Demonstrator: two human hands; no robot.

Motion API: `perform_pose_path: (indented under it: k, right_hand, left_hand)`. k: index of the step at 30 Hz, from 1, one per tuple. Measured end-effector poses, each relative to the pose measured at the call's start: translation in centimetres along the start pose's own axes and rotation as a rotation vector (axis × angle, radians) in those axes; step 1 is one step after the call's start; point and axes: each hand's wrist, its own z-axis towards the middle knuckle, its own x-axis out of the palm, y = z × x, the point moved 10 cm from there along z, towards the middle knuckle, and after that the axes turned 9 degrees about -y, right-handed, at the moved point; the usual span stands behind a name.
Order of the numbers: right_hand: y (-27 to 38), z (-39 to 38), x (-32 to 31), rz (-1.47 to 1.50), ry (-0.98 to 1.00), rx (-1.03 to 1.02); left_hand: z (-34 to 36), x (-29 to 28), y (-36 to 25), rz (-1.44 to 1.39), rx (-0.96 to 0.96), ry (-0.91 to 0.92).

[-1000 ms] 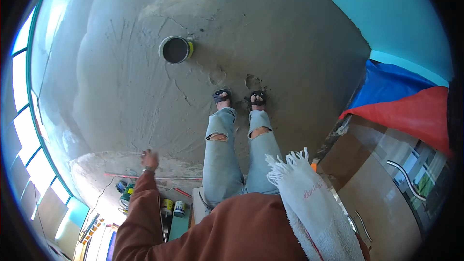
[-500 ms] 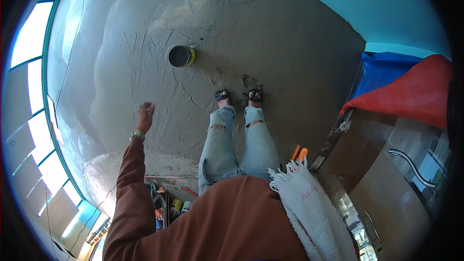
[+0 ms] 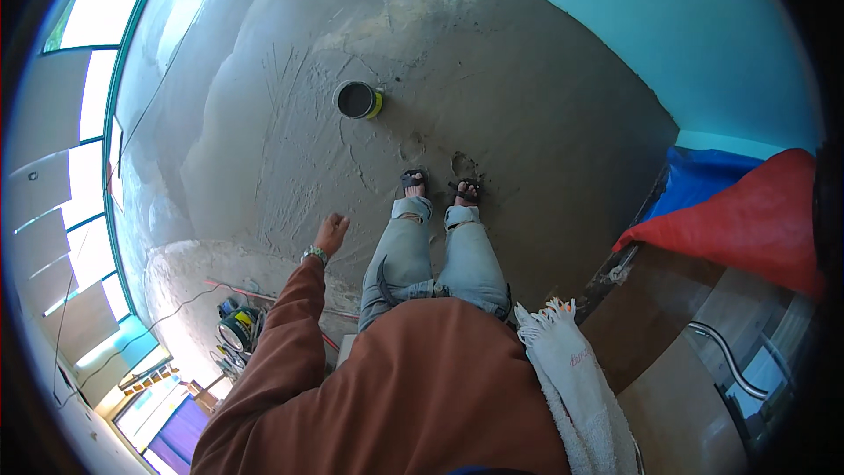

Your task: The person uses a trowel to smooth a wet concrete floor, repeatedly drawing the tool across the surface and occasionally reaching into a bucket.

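My left hand (image 3: pixel 331 234) hangs in the air left of my knees, over the wet grey floor. It holds nothing, and its fingers are loosely bent with the thumb apart. A watch (image 3: pixel 315 253) is on that wrist. Beyond my feet, to the left, stands a round bucket (image 3: pixel 378 105) with a yellow-green label and dark grey contents. A white fringed towel (image 3: pixel 571 361) hangs at my right side. My right hand is out of sight.
Grey mortar-like floor (image 3: pixel 527 79) bears footprints and streaks around my sandalled feet. Blue and red sheets (image 3: pixel 738 224) cover something at the right, near a cabinet with a curved metal handle (image 3: pixel 730 361). Dark-and-yellow equipment (image 3: pixel 236 330) and a cable lie at the lower left.
My left hand has swung right, closer to my knees. The view has shifted, so the bucket appears further right. The crate of cans is out of sight; the equipment at lower left now shows.
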Motion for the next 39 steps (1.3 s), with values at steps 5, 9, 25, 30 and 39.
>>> perform_pose_path:
  k: [5, 9, 25, 30, 39]
  right_hand:
    - [-4.3, 1.2, -2.1, -0.013, -0.013, 0.054]
    - [-4.8, 2.8, -2.9, 0.093, 0.004, 0.063]
    - [3.2, 5.5, 0.1, 0.148, -0.068, 0.026]
    - [4.2, 2.4, 0.1, 0.228, -0.197, -0.045]
    - [7.6, -12.3, 4.5, -0.339, -0.228, -0.157]
  left_hand:
    - [-9.9, -0.1, 8.6, 0.079, -0.186, 0.008]
    - [-14.6, -1.4, 13.4, 0.024, -0.33, -0.05]
    - [-7.8, -4.9, 6.9, -0.063, -0.17, -0.158]
    - [-2.6, -6.1, 8.9, -0.049, -0.134, -0.086]
    - [0.8, -10.9, 19.2, -0.206, -0.152, -0.153]
